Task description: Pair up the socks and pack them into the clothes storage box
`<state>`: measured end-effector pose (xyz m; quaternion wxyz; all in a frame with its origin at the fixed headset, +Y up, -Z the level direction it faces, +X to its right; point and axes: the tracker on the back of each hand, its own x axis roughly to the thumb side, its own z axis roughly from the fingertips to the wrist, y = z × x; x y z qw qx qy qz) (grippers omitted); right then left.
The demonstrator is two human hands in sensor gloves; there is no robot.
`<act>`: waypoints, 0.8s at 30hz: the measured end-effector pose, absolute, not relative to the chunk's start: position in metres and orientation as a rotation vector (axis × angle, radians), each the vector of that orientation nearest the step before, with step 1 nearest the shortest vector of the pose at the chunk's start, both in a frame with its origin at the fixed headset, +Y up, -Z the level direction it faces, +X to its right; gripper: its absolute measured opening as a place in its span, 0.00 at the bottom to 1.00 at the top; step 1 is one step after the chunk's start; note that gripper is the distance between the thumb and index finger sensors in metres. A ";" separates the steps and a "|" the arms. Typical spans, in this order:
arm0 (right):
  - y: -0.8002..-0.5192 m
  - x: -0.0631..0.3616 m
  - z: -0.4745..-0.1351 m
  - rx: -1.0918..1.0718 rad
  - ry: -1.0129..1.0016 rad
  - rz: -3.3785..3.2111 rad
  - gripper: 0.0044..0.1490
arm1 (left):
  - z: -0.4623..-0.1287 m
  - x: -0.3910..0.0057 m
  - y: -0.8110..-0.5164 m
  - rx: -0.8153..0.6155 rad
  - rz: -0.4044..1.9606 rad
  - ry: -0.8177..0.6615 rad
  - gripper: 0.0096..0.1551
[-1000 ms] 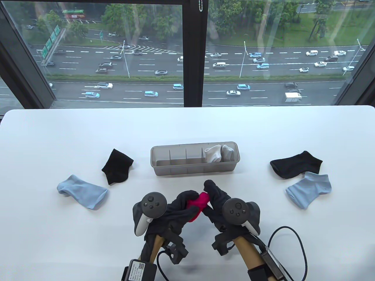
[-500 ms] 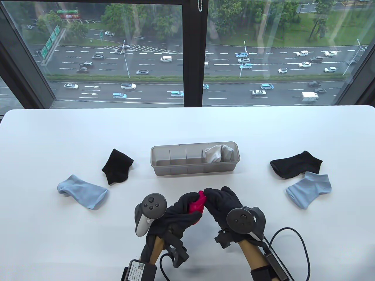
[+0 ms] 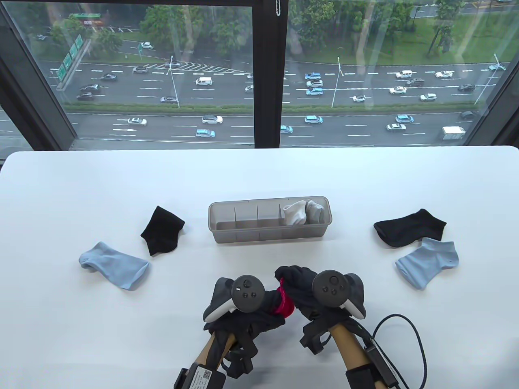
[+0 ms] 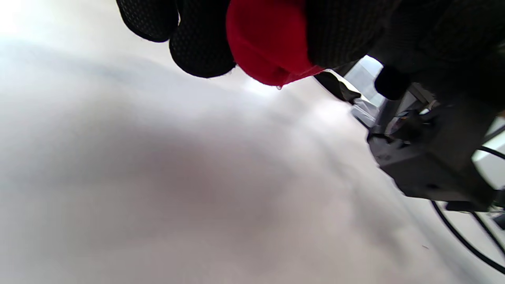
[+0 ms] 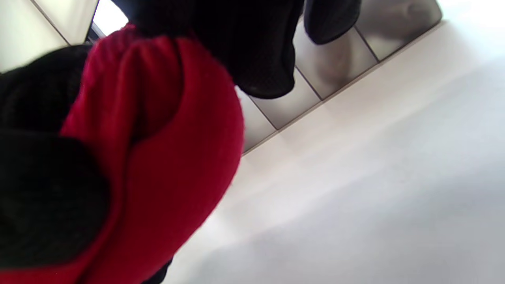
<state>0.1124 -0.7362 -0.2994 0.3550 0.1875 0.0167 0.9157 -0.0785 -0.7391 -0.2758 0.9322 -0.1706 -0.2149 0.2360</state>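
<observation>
Both hands, left hand (image 3: 259, 310) and right hand (image 3: 302, 289), curled around red socks (image 3: 282, 302), near side of storage box (image 3: 269, 237).

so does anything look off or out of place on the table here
Nothing stands out. The loose black socks and blue socks lie flat, the storage box sits upright and both hands grip the red sock bundle.

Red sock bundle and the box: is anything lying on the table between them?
No. In the table view, the strip of white table between the red sock bundle held by both hands and the box is bare.
</observation>
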 end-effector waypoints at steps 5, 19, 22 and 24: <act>-0.740 0.123 -0.299 0.385 0.200 2.302 0.45 | -0.274 -0.088 -0.731 -0.118 0.547 -0.345 0.27; -0.747 0.122 -0.301 0.390 0.268 2.005 0.28 | -0.276 -0.118 -0.722 0.096 0.802 -0.227 0.35; -0.746 0.125 -0.300 0.360 0.202 1.996 0.29 | -0.278 -0.117 -0.729 -0.061 0.689 -0.261 0.51; -0.745 0.122 -0.299 0.389 0.208 2.025 0.29 | -0.279 -0.112 -0.734 -0.171 0.631 -0.284 0.54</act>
